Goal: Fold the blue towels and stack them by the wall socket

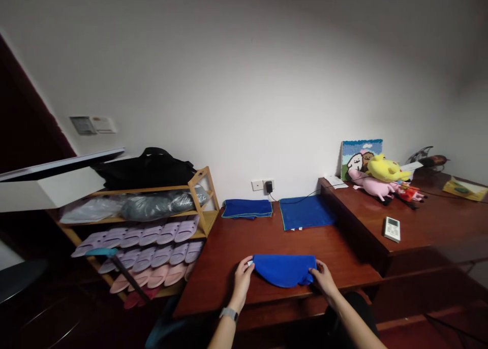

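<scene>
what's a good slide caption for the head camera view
Left hand and right hand hold a blue cloth between them at a wooden table beside a slipper rack.

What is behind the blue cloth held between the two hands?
Beyond the held cloth, the wooden table runs back to a left blue cloth and a right blue cloth, both lying near the wall. Whatever the held cloth covers is hidden.

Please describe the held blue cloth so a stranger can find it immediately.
Find the reddish-brown wooden desk, then its near edge. There, the bare left hand and right hand hold a bright blue cloth. Unlike the darker, green-edged blue cloths lying behind, it is brighter and held.
</scene>
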`<state>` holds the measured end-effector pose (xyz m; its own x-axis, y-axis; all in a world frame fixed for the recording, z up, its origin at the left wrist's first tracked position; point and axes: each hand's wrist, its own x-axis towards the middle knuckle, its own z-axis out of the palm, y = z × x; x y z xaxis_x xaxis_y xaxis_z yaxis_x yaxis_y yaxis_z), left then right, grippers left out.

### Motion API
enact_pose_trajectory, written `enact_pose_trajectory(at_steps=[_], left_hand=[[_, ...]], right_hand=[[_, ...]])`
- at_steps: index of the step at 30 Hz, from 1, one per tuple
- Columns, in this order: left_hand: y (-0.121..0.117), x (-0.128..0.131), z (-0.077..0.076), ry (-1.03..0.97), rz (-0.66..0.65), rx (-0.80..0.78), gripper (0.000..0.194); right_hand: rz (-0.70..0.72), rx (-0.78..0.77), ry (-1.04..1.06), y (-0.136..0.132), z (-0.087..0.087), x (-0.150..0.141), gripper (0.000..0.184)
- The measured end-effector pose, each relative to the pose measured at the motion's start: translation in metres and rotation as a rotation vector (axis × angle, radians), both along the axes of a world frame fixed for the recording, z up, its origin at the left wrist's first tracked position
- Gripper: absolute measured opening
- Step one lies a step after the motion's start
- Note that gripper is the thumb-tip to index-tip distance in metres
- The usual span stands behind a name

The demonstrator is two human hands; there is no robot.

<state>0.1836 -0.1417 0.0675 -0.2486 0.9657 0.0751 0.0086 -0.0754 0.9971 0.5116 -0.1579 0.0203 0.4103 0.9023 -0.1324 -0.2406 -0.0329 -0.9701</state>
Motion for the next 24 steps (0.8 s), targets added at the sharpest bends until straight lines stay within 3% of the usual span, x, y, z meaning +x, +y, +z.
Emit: enact_pose_trajectory(at_steps=[7, 10, 15, 19, 24], left_hand=[[-0.013, -0.002, 0.035, -0.041, -0.188, 0.008, 0.051], [-0.014, 0.001, 0.05, 0.077, -0.201, 0.085, 0.051], [-0.022, 0.011, 0.068, 0.267, -0.153, 0.204, 0.031], [-0.025, 0.014, 0.079, 0.465, -0.151, 0.312, 0.025], [-0.026, 0.011, 0.088, 0.534, -0.096, 0.353, 0.02]], right_hand=[[0.053, 0.018, 0.107, -0.006, 0.02, 0.003, 0.08], [0.14, 0.038, 0.185, -0.012, 0.04, 0.001, 0.086], [0.175, 0.093, 0.177, -0.016, 0.07, 0.006, 0.071], [0.198, 0.116, 0.168, -0.016, 0.072, 0.015, 0.071], [0.117, 0.128, 0.077, -0.014, 0.066, 0.026, 0.075]])
